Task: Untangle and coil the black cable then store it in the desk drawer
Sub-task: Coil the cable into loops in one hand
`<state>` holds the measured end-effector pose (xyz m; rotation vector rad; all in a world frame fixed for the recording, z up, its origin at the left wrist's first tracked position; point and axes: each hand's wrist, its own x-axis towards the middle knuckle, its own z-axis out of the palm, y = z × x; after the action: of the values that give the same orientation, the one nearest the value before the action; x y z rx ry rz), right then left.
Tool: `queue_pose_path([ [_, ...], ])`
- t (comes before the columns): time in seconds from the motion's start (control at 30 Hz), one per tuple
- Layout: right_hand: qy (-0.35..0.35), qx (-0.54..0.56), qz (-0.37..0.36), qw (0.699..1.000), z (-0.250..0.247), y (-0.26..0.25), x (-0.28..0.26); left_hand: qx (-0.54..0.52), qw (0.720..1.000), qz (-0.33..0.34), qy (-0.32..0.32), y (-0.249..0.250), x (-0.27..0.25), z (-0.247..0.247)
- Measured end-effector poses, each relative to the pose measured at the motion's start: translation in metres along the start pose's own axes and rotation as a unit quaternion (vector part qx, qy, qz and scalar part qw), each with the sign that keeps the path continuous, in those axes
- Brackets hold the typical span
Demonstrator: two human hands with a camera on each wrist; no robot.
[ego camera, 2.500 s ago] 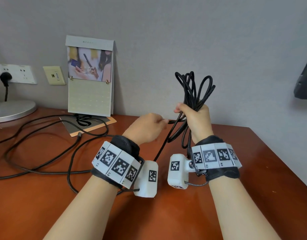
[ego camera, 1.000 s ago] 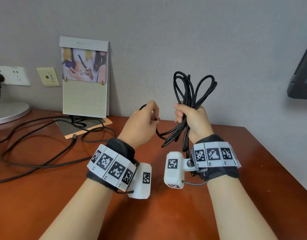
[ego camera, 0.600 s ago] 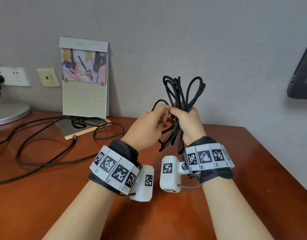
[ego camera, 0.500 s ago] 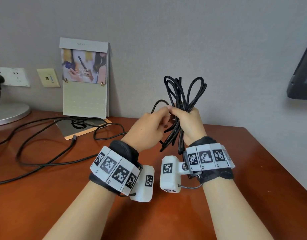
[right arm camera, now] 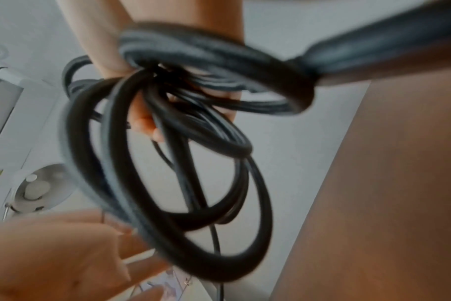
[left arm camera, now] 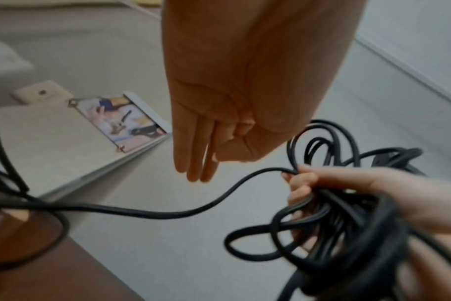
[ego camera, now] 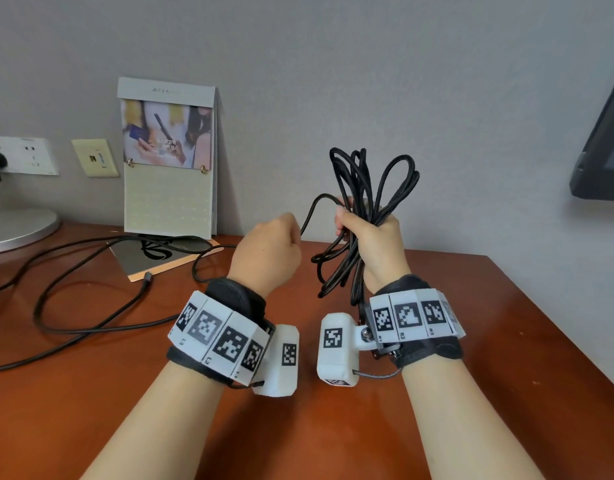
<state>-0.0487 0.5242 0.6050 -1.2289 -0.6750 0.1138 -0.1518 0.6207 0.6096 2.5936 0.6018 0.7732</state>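
1. Bare bench is lying open to the right of the hands, up to the wall.
2. The near bench, below both forearms, is offering free passage.
3. Loose black cable is sprawling over the left bench, blocking a low sweep there.
4. A standing calendar is occupying the rear left; a round lamp base is sitting at the far left edge.
5. A dark monitor is overhanging the upper right.

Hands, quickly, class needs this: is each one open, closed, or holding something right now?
Left hand: open, fingers fairly straight, holding nothing.
Right hand: closed round the coiled bundle of the black cable.
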Motion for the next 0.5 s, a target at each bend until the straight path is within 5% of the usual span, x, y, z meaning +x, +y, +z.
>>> queue_pose_path([
  [0.1,-0.040,0.021,-0.014,0.999,-0.002,-0.002,0.000,-0.015,0.998,-0.022,0.056,-0.006,0.000,0.004],
  [0.37,-0.178,0.030,-0.039,0.983,-0.005,-0.008,-0.002,-0.024,0.998,-0.015,0.058,-0.018,0.004,0.011],
  [0.5,-0.185,0.027,-0.029,0.982,-0.004,-0.010,-0.003,-0.051,0.993,-0.035,0.104,-0.023,0.008,0.011],
])
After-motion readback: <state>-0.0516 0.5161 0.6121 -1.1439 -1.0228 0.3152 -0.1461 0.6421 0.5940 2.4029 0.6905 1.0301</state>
